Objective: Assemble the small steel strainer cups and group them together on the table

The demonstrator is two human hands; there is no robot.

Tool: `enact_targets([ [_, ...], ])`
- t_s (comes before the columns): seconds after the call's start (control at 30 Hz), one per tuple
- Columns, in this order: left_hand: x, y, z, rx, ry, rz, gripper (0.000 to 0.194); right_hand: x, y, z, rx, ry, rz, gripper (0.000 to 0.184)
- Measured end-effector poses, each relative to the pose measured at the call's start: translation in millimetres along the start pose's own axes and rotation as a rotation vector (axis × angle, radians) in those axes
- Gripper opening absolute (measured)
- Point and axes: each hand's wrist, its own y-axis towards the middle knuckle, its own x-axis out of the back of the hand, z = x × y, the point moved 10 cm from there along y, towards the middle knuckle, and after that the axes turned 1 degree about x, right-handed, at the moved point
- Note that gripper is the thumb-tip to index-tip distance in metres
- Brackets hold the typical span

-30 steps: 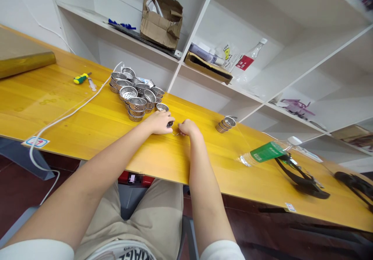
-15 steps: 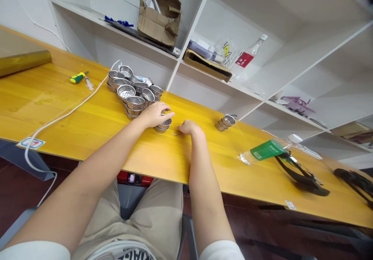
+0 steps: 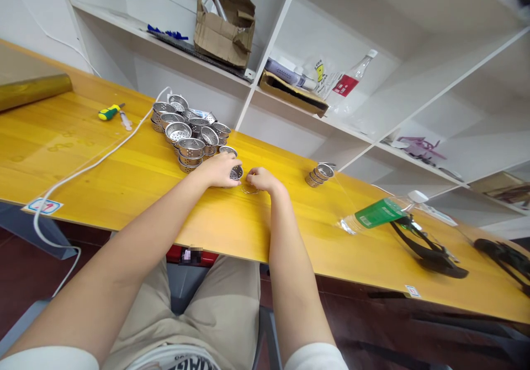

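Observation:
My left hand (image 3: 222,170) is wrapped round a small perforated metal strainer cup (image 3: 236,173), which partly shows between thumb and fingers. Behind that hand stands another strainer cup (image 3: 228,151). To the right, my right hand (image 3: 264,179) has its fingertips pinched together at a thin wire loop (image 3: 249,190) low over the table; the exact contact is hidden by the fingers. Left of my hands, many more strainer cups (image 3: 191,148) are piled and stacked. A separate short stack of strainer cups (image 3: 320,175) stands off to the right.
On the yellow table (image 3: 232,221) lie a screwdriver (image 3: 110,111) and a white cable (image 3: 95,163) at left. A green-labelled bottle (image 3: 383,212) and a black strap (image 3: 426,251) lie at right. White shelves at the back hold a cardboard box (image 3: 223,33).
My left hand has lowered slightly and closed round the strainer cup. My right hand has shifted a little left, closer to that cup, with its fingers still at the wire loop.

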Motion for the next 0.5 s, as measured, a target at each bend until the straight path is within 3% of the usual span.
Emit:
enact_targets([
  [0.2,-1.5,-0.8,1.0,0.016,-0.005,0.029,0.061,0.7,5.5,1.1,0.027,-0.087,-0.053,0.014],
  [0.3,-5.4,-2.8,-2.3,0.029,-0.002,0.073,0.058,2.2,7.5,5.3,0.065,-0.109,-0.145,0.026],
  [0.5,-10.0,-7.3,-13.1,0.053,0.079,0.128,0.046,-2.8,19.1,29.6,0.376,-0.059,-0.342,0.057],
])
